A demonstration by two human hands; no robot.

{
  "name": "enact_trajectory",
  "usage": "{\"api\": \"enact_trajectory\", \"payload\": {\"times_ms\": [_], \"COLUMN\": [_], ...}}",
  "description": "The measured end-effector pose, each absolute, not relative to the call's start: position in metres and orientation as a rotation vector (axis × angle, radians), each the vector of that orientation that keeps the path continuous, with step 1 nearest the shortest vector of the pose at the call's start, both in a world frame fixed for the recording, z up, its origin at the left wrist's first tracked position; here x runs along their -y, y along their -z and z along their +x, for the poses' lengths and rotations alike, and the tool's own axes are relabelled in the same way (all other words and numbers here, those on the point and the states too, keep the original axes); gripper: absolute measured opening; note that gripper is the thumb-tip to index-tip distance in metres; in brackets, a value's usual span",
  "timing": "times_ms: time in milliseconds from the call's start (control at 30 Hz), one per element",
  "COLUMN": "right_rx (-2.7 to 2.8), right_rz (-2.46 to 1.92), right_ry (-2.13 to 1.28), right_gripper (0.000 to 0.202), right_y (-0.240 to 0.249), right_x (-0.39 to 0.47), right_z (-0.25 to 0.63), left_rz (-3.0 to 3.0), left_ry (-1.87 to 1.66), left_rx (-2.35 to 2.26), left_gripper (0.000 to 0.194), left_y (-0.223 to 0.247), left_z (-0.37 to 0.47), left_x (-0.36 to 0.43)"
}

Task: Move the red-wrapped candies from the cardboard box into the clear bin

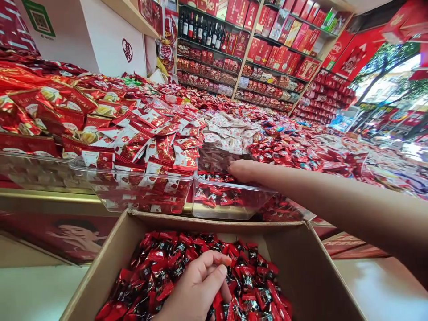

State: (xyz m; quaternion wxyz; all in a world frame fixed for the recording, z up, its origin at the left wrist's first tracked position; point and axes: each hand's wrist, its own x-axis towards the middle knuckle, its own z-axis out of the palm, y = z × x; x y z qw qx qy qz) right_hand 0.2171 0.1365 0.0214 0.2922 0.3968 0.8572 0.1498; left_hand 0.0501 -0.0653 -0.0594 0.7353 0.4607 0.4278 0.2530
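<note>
An open cardboard box (321, 272) stands in front of me, holding a heap of red-and-black wrapped candies (160, 263). My left hand (203, 283) is among these candies, its fingers curled in and the thumb close to the index fingertip. What it holds, if anything, is hidden. My right hand (243, 171) reaches over the box into a clear plastic bin (227, 209), where similar red candies (214, 196) lie low behind the front wall. The fingers of that hand point down out of sight, so their grip does not show.
To the left, another clear bin (143, 191) is heaped with red-and-white packets (133, 142). Gold-and-red packets (63, 111) lie farther left. White packets (230, 131) rise behind the right hand. Shelves (247, 53) with bottles and red boxes stand at the back.
</note>
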Motion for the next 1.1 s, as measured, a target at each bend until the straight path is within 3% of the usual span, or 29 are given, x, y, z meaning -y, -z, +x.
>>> {"api": "enact_trajectory", "payload": {"times_ms": [167, 533, 900, 1100], "right_rx": [-2.237, -2.482, -2.495, -2.51], "right_rz": [1.036, 0.934, 1.088, 1.031], "right_ry": [-0.33, -0.349, -0.28, -0.258], "right_gripper": [0.025, 0.057, 0.048, 0.048], "right_y": [-0.019, -0.007, 0.006, -0.002], "right_x": [-0.14, -0.15, -0.158, -0.163], "right_z": [0.216, 0.204, 0.205, 0.206], "left_rz": [1.039, 1.012, 1.046, 1.049], "left_ry": [-0.5, -0.554, -0.448, -0.467], "left_rx": [-0.984, -0.892, -0.927, -0.981], "left_gripper": [0.02, 0.023, 0.021, 0.029], "left_y": [0.056, 0.07, 0.068, 0.064], "left_z": [0.052, 0.053, 0.055, 0.051], "left_x": [0.065, 0.06, 0.058, 0.055]}}
